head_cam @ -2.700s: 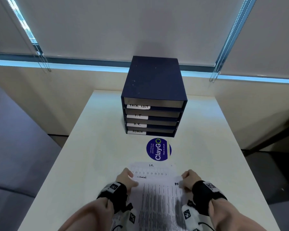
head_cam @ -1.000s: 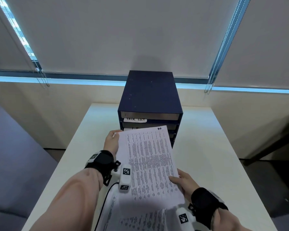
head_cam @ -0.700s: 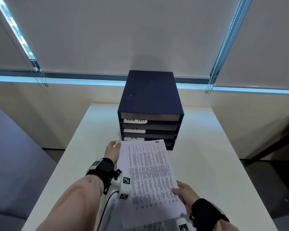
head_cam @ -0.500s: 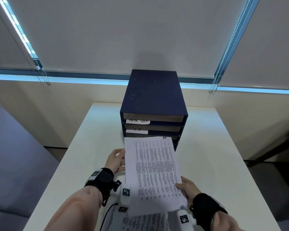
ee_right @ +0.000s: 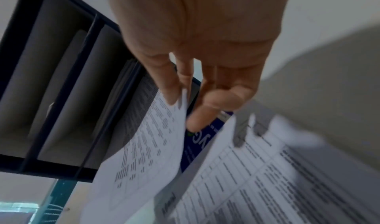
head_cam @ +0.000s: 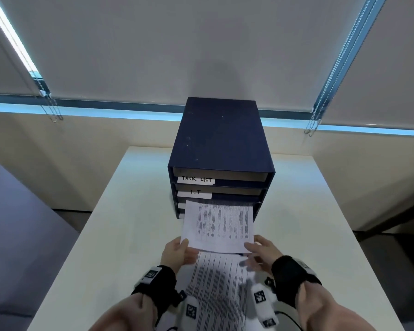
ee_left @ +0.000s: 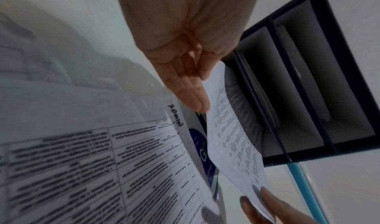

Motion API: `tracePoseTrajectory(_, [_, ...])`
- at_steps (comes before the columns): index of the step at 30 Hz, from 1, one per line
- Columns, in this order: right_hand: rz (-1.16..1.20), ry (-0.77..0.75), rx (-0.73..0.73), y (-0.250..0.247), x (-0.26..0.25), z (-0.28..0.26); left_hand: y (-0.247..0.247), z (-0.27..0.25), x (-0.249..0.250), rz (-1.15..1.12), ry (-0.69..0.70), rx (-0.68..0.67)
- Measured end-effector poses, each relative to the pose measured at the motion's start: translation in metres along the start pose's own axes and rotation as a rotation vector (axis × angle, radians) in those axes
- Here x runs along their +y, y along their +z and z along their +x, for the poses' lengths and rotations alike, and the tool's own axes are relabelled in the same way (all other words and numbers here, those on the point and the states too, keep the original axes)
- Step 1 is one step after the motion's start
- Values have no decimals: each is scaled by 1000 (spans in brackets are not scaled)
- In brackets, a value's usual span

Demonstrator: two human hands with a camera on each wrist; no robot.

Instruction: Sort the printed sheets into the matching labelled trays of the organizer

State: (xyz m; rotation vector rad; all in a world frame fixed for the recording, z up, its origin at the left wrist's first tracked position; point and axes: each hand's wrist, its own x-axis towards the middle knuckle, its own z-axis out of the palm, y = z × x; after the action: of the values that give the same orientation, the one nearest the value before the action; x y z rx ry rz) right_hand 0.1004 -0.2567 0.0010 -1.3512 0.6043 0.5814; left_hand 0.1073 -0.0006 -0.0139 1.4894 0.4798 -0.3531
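A dark blue organizer (head_cam: 220, 139) with stacked trays stands at the back of the white table (head_cam: 120, 235). Its top labels read TASK LIST (head_cam: 196, 179) and I.T (head_cam: 195, 192); the lower labels are covered. A printed sheet (head_cam: 220, 225) lies with its far edge inside the third tray from the top. My right hand (head_cam: 261, 250) pinches its near right corner between thumb and fingers (ee_right: 207, 112). My left hand (head_cam: 177, 250) touches the near left corner with straight fingers (ee_left: 191, 94). A stack of printed sheets (head_cam: 218, 295) lies under my wrists, its top sheet marked ADMIN (ee_left: 174, 115).
A round blue sticker (ee_left: 201, 146) lies on the table between the stack and the organizer, under the held sheet. Bare tabletop runs on both sides of the organizer. Behind the table are a wall and drawn blinds with bead chains (head_cam: 53, 108).
The sheet was lifted off the stack, lowered past the upper labels and slid forward; its far edge is now in the third tray. My left hand moved from its left edge to its near corner.
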Motion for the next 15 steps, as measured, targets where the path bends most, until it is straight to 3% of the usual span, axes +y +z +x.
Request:
tracePoseTrajectory(3, [163,-36,160,10,-14,19,7,20,17,0,-8,61])
tracePoseTrajectory(5, [318,-97,228,22,-36,33,8,34,36,-132,-15,49])
tracePoseTrajectory(9, [608,-145,139,49,-77,41,6,39,76,-355,-70,-96])
tracePoseTrajectory(10, [606,-159,105,54,-81,38,6,37,78,-275,-63,-101])
tracePoseTrajectory(12, [490,-174,83,58,-75,33,3,34,66,96,-14,-16])
tracePoseTrajectory(14, [220,-147,119,52,-56,27,-2,31,40,476,-9,81])
tracePoseTrajectory(15, [49,-146,187,45,-42,25,-4,29,26,558,-43,97])
